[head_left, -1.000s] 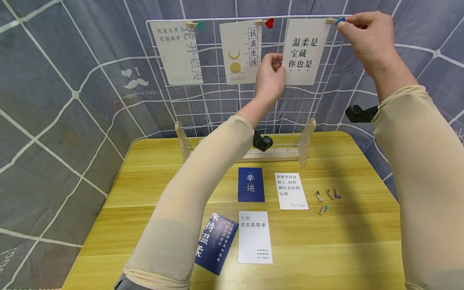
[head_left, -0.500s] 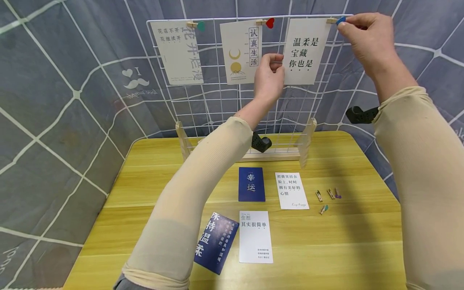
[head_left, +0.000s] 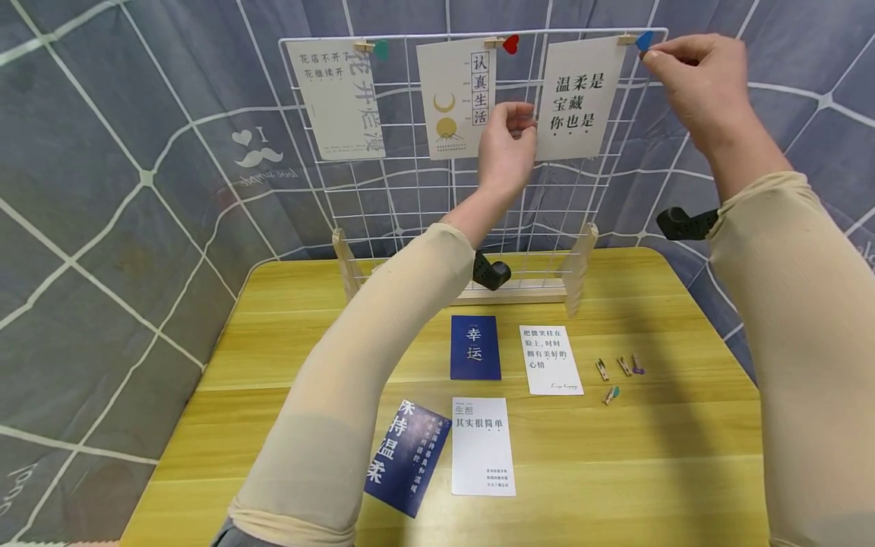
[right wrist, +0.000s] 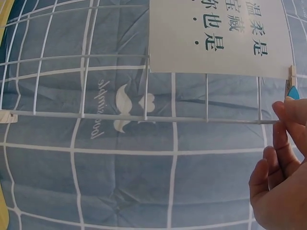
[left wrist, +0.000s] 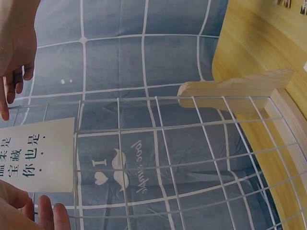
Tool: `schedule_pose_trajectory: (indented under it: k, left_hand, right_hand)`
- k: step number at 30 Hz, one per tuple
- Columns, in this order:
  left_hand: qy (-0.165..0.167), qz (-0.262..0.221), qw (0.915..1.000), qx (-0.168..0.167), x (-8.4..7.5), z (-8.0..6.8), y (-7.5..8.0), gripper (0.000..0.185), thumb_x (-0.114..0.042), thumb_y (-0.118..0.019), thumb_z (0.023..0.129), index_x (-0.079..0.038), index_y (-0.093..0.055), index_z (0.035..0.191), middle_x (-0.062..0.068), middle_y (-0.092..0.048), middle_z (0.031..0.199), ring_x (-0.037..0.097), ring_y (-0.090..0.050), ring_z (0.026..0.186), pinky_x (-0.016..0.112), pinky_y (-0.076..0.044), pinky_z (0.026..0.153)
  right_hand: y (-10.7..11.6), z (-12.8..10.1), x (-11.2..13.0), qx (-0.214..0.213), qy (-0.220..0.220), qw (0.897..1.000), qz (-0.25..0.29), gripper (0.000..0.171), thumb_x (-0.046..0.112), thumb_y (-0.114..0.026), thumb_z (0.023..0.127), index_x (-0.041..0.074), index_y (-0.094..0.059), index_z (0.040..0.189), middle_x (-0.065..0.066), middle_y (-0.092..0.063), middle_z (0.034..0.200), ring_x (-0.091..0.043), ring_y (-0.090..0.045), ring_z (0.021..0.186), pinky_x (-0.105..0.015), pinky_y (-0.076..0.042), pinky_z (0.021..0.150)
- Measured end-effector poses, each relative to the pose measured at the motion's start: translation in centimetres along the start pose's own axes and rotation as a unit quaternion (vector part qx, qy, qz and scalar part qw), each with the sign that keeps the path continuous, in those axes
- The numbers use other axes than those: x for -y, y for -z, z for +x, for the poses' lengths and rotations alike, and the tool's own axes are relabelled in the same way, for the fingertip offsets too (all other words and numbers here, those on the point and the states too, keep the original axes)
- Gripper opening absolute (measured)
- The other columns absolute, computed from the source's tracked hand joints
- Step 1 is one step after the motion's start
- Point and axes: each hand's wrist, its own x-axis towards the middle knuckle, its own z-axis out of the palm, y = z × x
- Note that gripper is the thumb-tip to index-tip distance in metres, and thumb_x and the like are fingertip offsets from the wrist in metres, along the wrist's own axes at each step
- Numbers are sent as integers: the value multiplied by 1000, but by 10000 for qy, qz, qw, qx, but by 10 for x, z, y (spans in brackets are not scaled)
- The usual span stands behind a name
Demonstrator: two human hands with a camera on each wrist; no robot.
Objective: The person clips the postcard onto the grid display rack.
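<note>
A person stands at a yellow wooden tabletop (head_left: 615, 448) with both arms raised to a white wire grid (head_left: 403, 205) that stands upright in a wooden base at the far edge.

Three cards hang along the top wire of the grid, each held by a small wooden peg. The right-hand card (head_left: 577, 95) is white with black Chinese characters. It hangs from its upper right corner by a peg (head_left: 636, 39) with a blue tip.

The right hand (head_left: 697, 83) is at that corner, thumb and forefinger tips pinched together at the blue tip; whether they actually squeeze the peg cannot be told for certain. The left hand (head_left: 507, 144) is at the card's lower left corner, fingers (head_left: 519, 121) loosely curled beside the edge, seemingly just off the paper and grasping nothing.

The card looks like thin, light cardstock: stiff enough to hang flat, easy to crease or swing on its single peg. It is best steadied by a light pinch at a lower corner or edge. The peg is tiny and spring-loaded, likely to slip or twist, so it should be squeezed at its tail end with fingertips only.

On the tabletop lie four more cards, two blue and two white, and four spare pegs (head_left: 618, 374) to their right.
</note>
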Motion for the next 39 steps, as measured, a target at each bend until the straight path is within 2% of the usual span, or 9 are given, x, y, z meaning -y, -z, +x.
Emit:
schedule_pose_trajectory:
  k: [10,19,24,28,34,39]
  left_hand:
    - [-64,-49,9999,104,3,-5,4,25,-8,-58,104,-10,-60,129,-4,-59,109,5,-58,97,15,-47,75]
    - [-473,-14,9979,444,6,-15,8,25,-8,-56,104,-8,-59,128,-1,-61,110,8,-59,95,16,-46,76]
    - [-544,197,9944,879,7,-26,20,26,-13,-56,105,-11,-58,130,-1,-60,116,10,-58,100,18,-47,80]
    - [-651,425,9901,1167,8,-32,32,27,-15,-57,104,-12,-57,131,-2,-61,117,11,-60,101,20,-47,82]
    - [-827,721,9854,1302,12,-38,45,27,-17,-58,104,-13,-58,131,-2,-62,115,13,-59,101,22,-47,83]
    - [-940,993,9794,1486,18,-44,53,31,-18,-58,104,-12,-57,134,-2,-62,118,14,-59,105,23,-48,85]
  right_hand:
    - [4,-5,-5,9,77,9997,215,25,28,-66,101,15,-77,119,12,-56,108,-4,-41,96,-23,-33,76]
    - [10,-12,-14,132,-130,9998,56,32,33,-65,101,16,-74,127,15,-57,112,-4,-40,102,-26,-30,88]
    - [14,-21,-23,390,-126,9987,-290,37,38,-66,100,18,-72,131,15,-56,109,-4,-41,98,-27,-31,83]
    - [17,-27,-31,560,87,9970,-520,34,36,-65,100,19,-74,128,16,-58,103,-5,-44,95,-26,-32,79]
    - [20,-33,-40,729,43,9936,-866,31,40,-65,100,24,-76,124,22,-58,104,-2,-47,97,-23,-35,77]
    - [18,-40,-50,846,286,9874,-1305,36,43,-63,101,20,-75,127,21,-54,105,-2,-46,94,-24,-36,72]
